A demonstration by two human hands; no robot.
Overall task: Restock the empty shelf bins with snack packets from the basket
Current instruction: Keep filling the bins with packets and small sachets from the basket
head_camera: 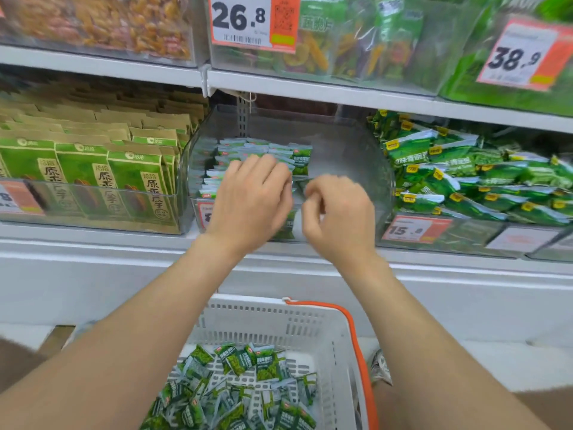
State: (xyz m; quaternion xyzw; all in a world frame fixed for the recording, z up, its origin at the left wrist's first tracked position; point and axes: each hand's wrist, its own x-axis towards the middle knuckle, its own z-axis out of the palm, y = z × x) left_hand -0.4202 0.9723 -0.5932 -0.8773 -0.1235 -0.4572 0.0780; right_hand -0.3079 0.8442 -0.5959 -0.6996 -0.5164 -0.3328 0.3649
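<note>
My left hand (252,198) had its fingers (263,164) stretched forward and loosely spread, palm down, resting on the rows of small green snack packets (273,153) standing in the clear shelf bin (350,156); I could not tell whether they pinched a packet underneath. My right hand (339,212) sat just beside it, fingers curled inward toward the thumb in a loose pinch, and whether anything lay between them I could not tell. Both wrists were bent slightly back, and both bare forearms ran up from the bottom corners, converging at the bin. The packets filled the bin's left and front part. Below my arms, the white basket (310,324) with its orange handle (356,342) held more green packets (245,386) in a loose heap.
</note>
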